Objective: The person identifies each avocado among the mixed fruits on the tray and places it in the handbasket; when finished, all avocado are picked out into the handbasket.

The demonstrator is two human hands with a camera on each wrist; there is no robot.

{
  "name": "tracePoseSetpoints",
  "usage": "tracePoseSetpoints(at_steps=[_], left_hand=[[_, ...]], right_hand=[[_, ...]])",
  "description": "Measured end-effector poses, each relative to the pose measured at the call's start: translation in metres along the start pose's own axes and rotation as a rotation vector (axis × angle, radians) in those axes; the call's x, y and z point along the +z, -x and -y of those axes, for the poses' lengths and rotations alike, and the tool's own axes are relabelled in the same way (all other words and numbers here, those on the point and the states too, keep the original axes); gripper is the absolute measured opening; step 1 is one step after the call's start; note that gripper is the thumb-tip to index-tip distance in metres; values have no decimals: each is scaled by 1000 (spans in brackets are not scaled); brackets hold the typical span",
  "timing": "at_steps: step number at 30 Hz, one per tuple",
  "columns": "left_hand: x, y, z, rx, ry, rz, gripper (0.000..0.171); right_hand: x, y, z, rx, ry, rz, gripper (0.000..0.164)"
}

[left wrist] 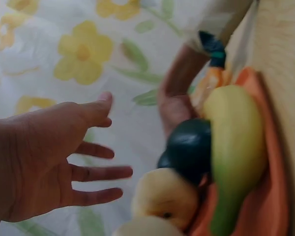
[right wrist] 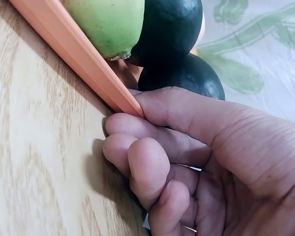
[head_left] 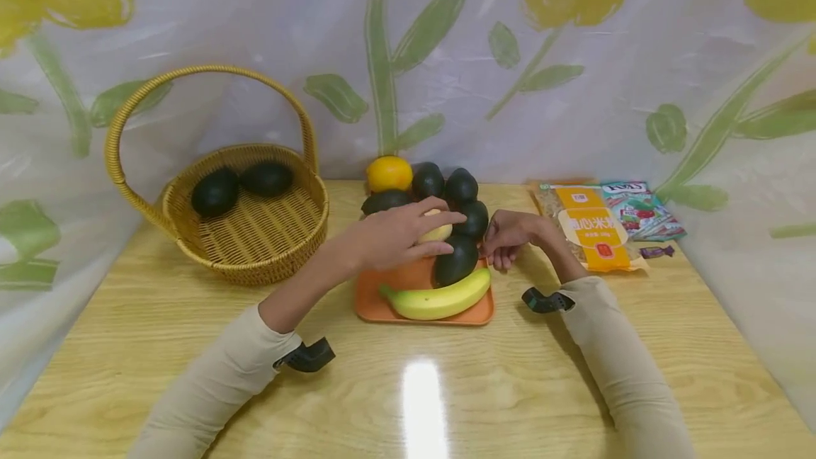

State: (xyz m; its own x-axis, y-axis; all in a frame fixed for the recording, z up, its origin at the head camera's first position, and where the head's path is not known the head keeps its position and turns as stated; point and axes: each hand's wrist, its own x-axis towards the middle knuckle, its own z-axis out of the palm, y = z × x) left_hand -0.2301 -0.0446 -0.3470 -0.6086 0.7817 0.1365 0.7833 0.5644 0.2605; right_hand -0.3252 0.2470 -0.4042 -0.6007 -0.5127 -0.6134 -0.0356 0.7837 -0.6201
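My left hand [head_left: 395, 236] hovers over the orange tray [head_left: 403, 276]. In the left wrist view its fingers are spread and apart from the pale round fruit [left wrist: 163, 195]. At the tray's right edge my right hand [head_left: 508, 236] pinches the rim between thumb and finger, plain in the right wrist view. A yellow banana [head_left: 440, 300], greenish at one end, lies along the tray's near side. Behind it are several dark green avocados [head_left: 455, 262]. A second pale round fruit [left wrist: 147, 228] shows at the bottom of the left wrist view.
A wicker basket [head_left: 255, 273] with a tall handle stands at the left, two avocados [head_left: 215, 192] inside. A yellow-orange fruit [head_left: 389, 174] sits at the back of the group. To the right lie an orange food packet [head_left: 593, 229], a teal packet [head_left: 640, 207] and a small purple wrapped candy [head_left: 656, 252].
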Motion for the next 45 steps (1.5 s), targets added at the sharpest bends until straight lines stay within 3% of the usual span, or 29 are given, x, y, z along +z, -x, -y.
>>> tracePoseSetpoints(at_steps=[5,8,11,19,24,27,37,45], left_hand=[[17,-7,-4,132,-20,64,49],[26,-10,-7,142,-3,132,46],[32,-13,-9,143,7,152,44],[39,-11,-15,125,-38,142,43],[44,-12,-19,122,-102,95,44],[47,-12,-22,86,-123,68,47],[55,-10,-26,-26,-36,23,42],[54,-12,-23,-8,-33,2,38]], right_hand=[[1,-2,2,4,10,4,28],[2,0,1,7,21,18,28],[2,2,0,-9,33,9,29],[3,-3,-5,-14,14,7,27],[3,-1,-4,-13,25,-3,26],[2,-1,-3,-10,23,-9,27],[1,-4,-6,-15,8,4,29],[1,-3,-5,2,-9,-9,30]])
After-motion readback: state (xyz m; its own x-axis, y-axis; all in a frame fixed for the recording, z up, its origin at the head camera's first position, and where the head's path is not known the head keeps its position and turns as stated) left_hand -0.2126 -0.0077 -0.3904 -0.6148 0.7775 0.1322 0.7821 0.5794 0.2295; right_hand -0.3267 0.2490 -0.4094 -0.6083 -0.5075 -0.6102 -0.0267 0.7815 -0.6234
